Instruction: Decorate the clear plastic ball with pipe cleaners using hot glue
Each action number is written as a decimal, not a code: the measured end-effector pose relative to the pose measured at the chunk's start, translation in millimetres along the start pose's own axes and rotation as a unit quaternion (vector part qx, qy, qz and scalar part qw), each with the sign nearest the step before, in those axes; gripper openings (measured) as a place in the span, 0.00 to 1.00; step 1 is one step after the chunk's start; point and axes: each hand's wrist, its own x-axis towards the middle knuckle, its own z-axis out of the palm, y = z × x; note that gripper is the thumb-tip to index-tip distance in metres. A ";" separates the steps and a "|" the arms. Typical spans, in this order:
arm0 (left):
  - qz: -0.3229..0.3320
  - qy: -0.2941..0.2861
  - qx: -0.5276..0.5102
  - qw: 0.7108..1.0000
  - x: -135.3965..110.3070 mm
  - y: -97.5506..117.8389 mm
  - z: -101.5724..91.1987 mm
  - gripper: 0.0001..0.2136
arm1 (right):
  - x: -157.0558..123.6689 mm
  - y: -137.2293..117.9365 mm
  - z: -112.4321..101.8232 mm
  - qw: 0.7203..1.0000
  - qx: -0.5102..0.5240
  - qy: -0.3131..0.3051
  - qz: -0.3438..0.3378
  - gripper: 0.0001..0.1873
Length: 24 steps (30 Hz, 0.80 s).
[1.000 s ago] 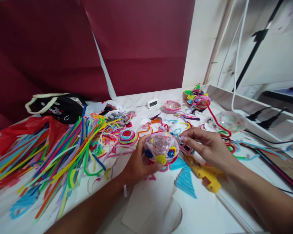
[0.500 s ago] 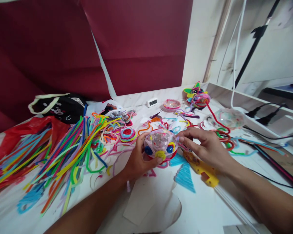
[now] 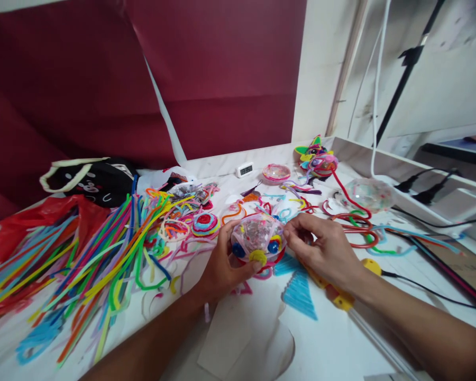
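Observation:
My left hand [image 3: 220,264] is wrapped round a clear plastic ball [image 3: 256,233] trimmed with pipe cleaners, its thumb lying by the yellow nose. Two dark blue eyes and a pink-lilac outline face me. At the ball's right edge, the thumb and fingertips of my right hand [image 3: 321,246] are pinched together, close against the rim; what they hold, if anything, is hidden. Below my right wrist lies a yellow hot glue gun [image 3: 343,299], partly covered by the hand. Blue pipe-cleaner triangles [image 3: 301,296] rest on the table just in front of the ball.
Bundles of coloured pipe cleaners [image 3: 115,248] spread over the left, beside a red plastic bag [image 3: 43,211] and a black bag [image 3: 91,182]. At the back stand a small digital clock [image 3: 244,170], a clear bowl [image 3: 276,173] and a decorated figure [image 3: 317,159]. Black cables [image 3: 432,291] run right.
My right hand has shifted slightly, its fingers curling closer at the ball's right edge. My left hand still holds the ball. The whole view has shifted a little.

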 end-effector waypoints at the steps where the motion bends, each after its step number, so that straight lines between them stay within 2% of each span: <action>1: 0.001 0.001 0.003 1.000 -0.1 0.0 -0.2 0.38 | -0.2 -0.3 0.8 1.000 0.003 0.003 0.003 0.06; 5: 0.010 -0.002 0.008 1.000 -0.6 -1.6 -1.6 0.38 | -1.6 0.9 3.4 1.000 0.022 0.002 0.015 0.06; 13: 0.005 -0.001 0.021 1.000 -1.7 0.4 -2.5 0.37 | -3.1 4.5 7.8 0.999 0.036 0.004 -0.019 0.05; 19: -0.010 0.006 0.017 1.000 -1.3 3.3 -1.3 0.36 | -2.6 4.7 6.9 0.999 0.040 0.006 0.000 0.07; 24: -0.014 0.011 0.024 1.000 -1.4 2.3 -1.5 0.37 | -2.5 6.2 7.7 0.999 0.040 0.010 -0.013 0.06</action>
